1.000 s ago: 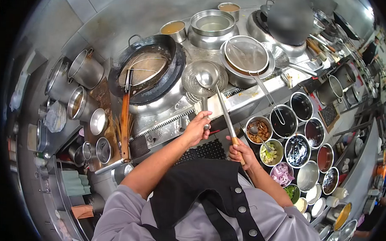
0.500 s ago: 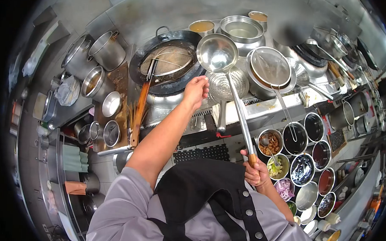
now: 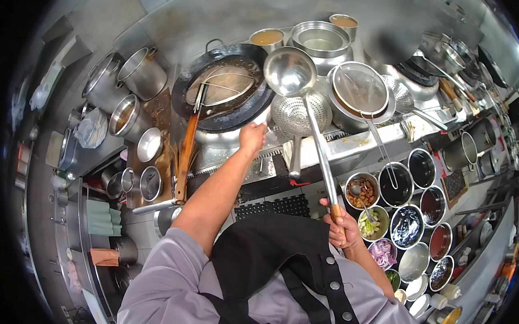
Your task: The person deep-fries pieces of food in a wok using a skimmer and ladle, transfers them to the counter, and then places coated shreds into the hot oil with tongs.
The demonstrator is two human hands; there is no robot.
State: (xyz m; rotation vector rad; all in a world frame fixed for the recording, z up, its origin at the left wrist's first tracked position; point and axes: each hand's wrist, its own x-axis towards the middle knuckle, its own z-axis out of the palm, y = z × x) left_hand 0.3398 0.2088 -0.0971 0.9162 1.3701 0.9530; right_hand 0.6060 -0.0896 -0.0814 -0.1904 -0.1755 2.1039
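Observation:
My right hand point(image 3: 344, 230) is wrapped round the wooden grip of a long steel ladle point(image 3: 316, 135). The ladle's bowl points away from me and overlaps a perforated strainer point(image 3: 302, 115) in view. My left hand point(image 3: 253, 138) is closed beside the near rim of a blackened wok point(image 3: 218, 122); whether anything is inside its fingers is hidden. Lying over the wok are a wire-mesh skimmer point(image 3: 230, 88) and a long wooden-handled tool point(image 3: 190, 139), whose handle extends toward me.
A round mesh sieve point(image 3: 362, 88) sits on a metal bowl at centre right. Several containers of sauces and chopped ingredients, including red onion point(image 3: 383, 254), stand to my right. Tall steel pots point(image 3: 141, 72) are at the left. A dark perforated mat point(image 3: 272, 207) lies below the stove edge.
My left hand has drawn back toward me and left, away from the ladle bowl, its fingers curling in. The right hand still grips the ladle, which has shifted slightly left.

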